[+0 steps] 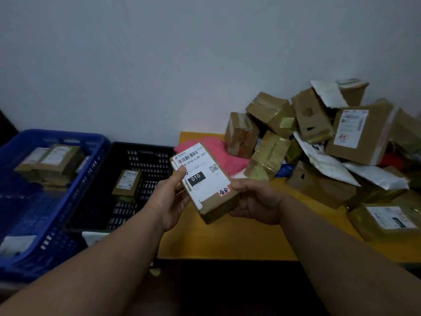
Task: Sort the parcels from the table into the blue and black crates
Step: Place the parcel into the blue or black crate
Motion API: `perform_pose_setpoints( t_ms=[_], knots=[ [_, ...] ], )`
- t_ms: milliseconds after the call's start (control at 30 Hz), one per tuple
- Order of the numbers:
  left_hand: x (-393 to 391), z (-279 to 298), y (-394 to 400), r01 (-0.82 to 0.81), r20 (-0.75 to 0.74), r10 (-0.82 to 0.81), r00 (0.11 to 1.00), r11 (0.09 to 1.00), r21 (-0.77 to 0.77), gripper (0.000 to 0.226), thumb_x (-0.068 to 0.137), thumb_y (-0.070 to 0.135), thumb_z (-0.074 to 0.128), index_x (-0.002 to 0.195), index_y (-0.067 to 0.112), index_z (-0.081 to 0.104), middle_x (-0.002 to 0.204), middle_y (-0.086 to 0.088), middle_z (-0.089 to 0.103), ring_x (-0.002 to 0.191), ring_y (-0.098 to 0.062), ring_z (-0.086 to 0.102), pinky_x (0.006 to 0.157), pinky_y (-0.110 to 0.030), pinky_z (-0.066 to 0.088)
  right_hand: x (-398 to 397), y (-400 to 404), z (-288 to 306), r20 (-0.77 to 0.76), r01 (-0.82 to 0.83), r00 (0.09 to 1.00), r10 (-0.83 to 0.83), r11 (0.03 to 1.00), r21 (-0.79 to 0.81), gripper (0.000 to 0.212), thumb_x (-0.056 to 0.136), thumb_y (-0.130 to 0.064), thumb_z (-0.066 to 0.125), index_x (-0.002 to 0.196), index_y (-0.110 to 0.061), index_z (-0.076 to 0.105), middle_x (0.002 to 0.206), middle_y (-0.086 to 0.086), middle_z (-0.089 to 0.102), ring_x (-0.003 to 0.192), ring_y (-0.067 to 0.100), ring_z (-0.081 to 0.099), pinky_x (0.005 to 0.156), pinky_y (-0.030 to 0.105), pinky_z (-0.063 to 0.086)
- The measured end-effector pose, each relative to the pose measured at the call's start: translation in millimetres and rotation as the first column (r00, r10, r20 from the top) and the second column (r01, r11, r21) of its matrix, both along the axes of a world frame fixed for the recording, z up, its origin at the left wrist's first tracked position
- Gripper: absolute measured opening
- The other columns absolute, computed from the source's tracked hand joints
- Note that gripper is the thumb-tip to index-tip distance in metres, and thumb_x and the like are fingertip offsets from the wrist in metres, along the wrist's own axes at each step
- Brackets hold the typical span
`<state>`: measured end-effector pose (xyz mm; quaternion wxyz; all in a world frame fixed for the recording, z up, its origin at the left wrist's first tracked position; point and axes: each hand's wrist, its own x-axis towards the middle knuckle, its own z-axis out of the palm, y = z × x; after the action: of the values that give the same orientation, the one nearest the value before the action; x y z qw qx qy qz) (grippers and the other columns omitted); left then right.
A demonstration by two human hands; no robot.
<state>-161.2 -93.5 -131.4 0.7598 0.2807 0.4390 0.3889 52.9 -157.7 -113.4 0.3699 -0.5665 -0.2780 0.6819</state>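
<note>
Both my hands hold up a small brown cardboard parcel point(206, 181), its white label marked "010" facing me, above the yellow table's left end. My left hand point(169, 199) grips its left edge, thumb on the label. My right hand point(252, 201) grips its right lower side. The blue crate point(68, 179) stands at the far left with several brown parcels point(50, 160) inside. Beside it to the right, the black crate point(148, 160) holds one brown parcel point(126, 182).
A heap of brown boxes and white mailer bags point(319, 142) fills the right half of the yellow table point(227, 242). A pink bag point(218, 153) lies behind the held parcel. Another labelled box point(387, 221) sits at the table's right front. A grey wall runs behind.
</note>
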Motion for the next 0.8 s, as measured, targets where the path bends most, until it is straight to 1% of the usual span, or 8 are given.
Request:
perform_pose_setpoints(
  t_ms=[100,167,233,367,433,567,700,800],
  knots=[
    [-13.6,-8.0,12.9,0.018,-0.054,-0.018,0.998,1.0,0.012,0.046,0.09,0.039,0.065,0.129,0.015,0.057,0.109,-0.006,0.073,0.109,-0.025,0.065,0.081,-0.04,0.056,-20.1,16.8,-3.5,0.009,-0.056,0.998,0.056,0.998,-0.008,0.048,0.054,-0.035,0.079,0.101,-0.024,0.073,0.111,0.01,0.06,0.087,0.028,0.064,0.086,0.04,0.05],
    [-20.8,-11.8,20.1,0.005,-0.064,-0.005,0.998,1.0,0.009,0.049,0.089,0.037,0.066,0.132,0.019,0.051,0.116,-0.007,0.071,0.107,-0.024,0.064,0.064,-0.035,0.055,-28.1,29.7,-6.4,0.052,-0.123,0.991,0.124,0.992,-0.012,0.038,0.06,-0.037,0.074,0.097,-0.032,0.075,0.113,0.007,0.06,0.092,0.027,0.064,0.087,0.04,0.047],
    [-27.7,-16.3,27.6,0.02,-0.07,-0.019,0.997,1.0,0.018,0.044,0.09,0.033,0.064,0.132,0.025,0.05,0.121,-0.007,0.069,0.102,-0.024,0.064,0.055,-0.03,0.052,-33.4,44.9,-12.7,0.081,-0.181,0.98,0.182,0.983,-0.015,0.042,0.058,-0.04,0.074,0.1,-0.039,0.074,0.117,0.005,0.059,0.096,0.024,0.061,0.089,0.04,0.045],
    [-43.3,-26.4,48.1,0.049,-0.097,-0.045,0.994,0.998,0.04,0.049,0.087,0.032,0.066,0.133,0.032,0.051,0.12,-0.004,0.07,0.114,-0.03,0.064,0.086,-0.048,0.05,-43.1,78.9,-26.8,0.098,-0.279,0.955,0.28,0.96,-0.031,0.054,0.054,-0.042,0.075,0.108,-0.039,0.07,0.114,0.005,0.058,0.097,0.024,0.058,0.085,0.039,0.044],
    [-51.7,-27.5,60.2,0.041,-0.122,-0.037,0.992,0.999,0.027,0.048,0.087,0.034,0.066,0.133,0.034,0.051,0.12,-0.003,0.07,0.116,-0.03,0.063,0.094,-0.052,0.048,-49.0,97.9,-32.5,0.104,-0.314,0.943,0.317,0.949,-0.04,0.052,0.061,-0.039,0.072,0.112,-0.038,0.068,0.112,0.006,0.059,0.094,0.023,0.059,0.084,0.039,0.044],
    [-63.7,-25.1,84.2,-0.023,-0.159,0.027,0.987,0.999,0.023,0.036,0.094,0.034,0.059,0.13,0.034,0.055,0.115,0.0,0.072,0.112,-0.027,0.064,0.087,-0.046,0.053,-60.3,143.3,-45.1,0.118,-0.374,0.918,0.379,0.925,-0.064,0.057,0.066,-0.043,0.074,0.122,-0.035,0.061,0.114,0.006,0.06,0.09,0.02,0.062,0.078,0.036,0.049],
    [-82.6,-32.0,101.2,-0.075,-0.161,0.07,0.984,0.997,-0.026,0.027,0.099,0.033,0.05,0.124,0.036,0.059,0.113,0.001,0.073,0.11,-0.025,0.065,0.097,-0.051,0.048,-81.9,185.5,-56.6,0.124,-0.424,0.891,0.436,0.899,-0.112,0.067,0.059,-0.045,0.076,0.121,-0.027,0.062,0.116,0.01,0.06,0.089,0.023,0.065,0.076,0.033,0.05],
    [-105.7,-46.6,114.5,-0.148,-0.191,0.125,0.974,0.983,-0.113,0.029,0.098,0.036,0.052,0.127,0.035,0.059,0.113,0.001,0.073,0.107,-0.025,0.066,0.095,-0.048,0.051,-109.0,210.5,-72.3,0.1,-0.429,0.887,0.45,0.885,-0.179,0.076,0.054,-0.045,0.078,0.124,-0.019,0.061,0.116,0.015,0.06,0.09,0.029,0.066,0.074,0.033,0.053]
  ],
)
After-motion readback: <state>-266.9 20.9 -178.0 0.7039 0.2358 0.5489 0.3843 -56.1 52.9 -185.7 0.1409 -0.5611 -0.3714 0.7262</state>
